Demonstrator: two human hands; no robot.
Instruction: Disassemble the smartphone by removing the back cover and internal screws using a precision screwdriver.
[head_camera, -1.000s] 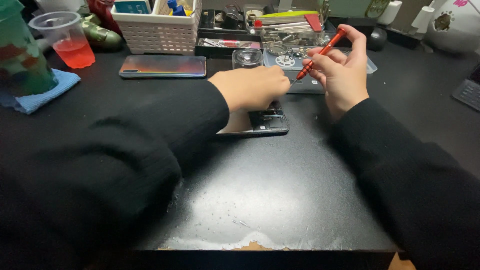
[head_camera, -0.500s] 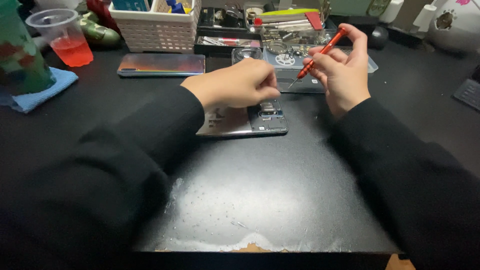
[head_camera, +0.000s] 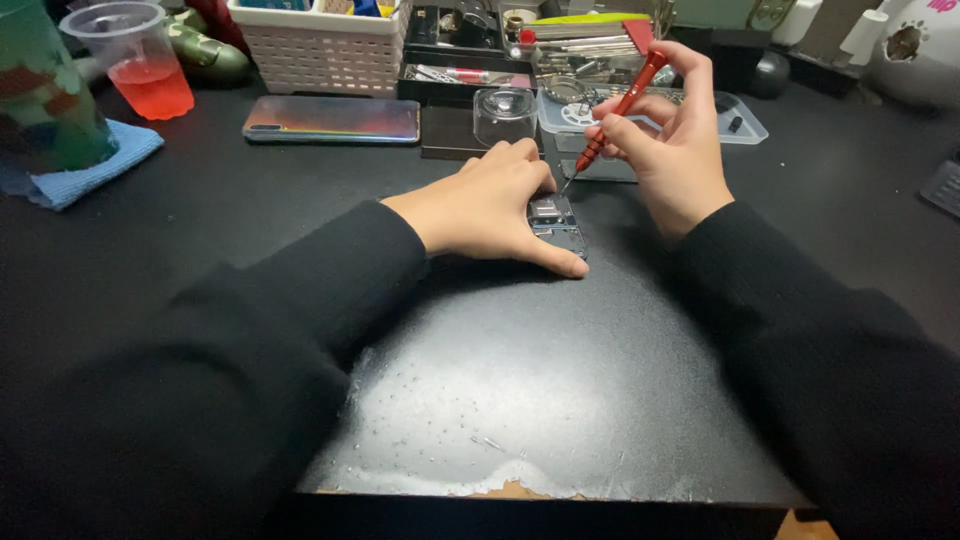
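An opened phone (head_camera: 558, 222) lies flat on the black desk (head_camera: 560, 400), its inner parts showing at the right end. My left hand (head_camera: 490, 205) covers most of it and presses it down, thumb along its near edge. My right hand (head_camera: 672, 140) holds a red screwdriver (head_camera: 620, 108) tilted, with the tip down just above the phone's far right corner. Both arms are in black sleeves.
A second phone with a shiny back (head_camera: 332, 119) lies behind. A clear plastic cup of red drink (head_camera: 140, 58) and a blue cloth (head_camera: 85, 168) stand at far left. A white basket (head_camera: 318, 45), a clear dome (head_camera: 505, 113) and clear parts trays (head_camera: 740, 112) line the back.
My left hand has slid right along the opened phone and now hides most of it. The screwdriver tip has come down closer to the phone's corner.
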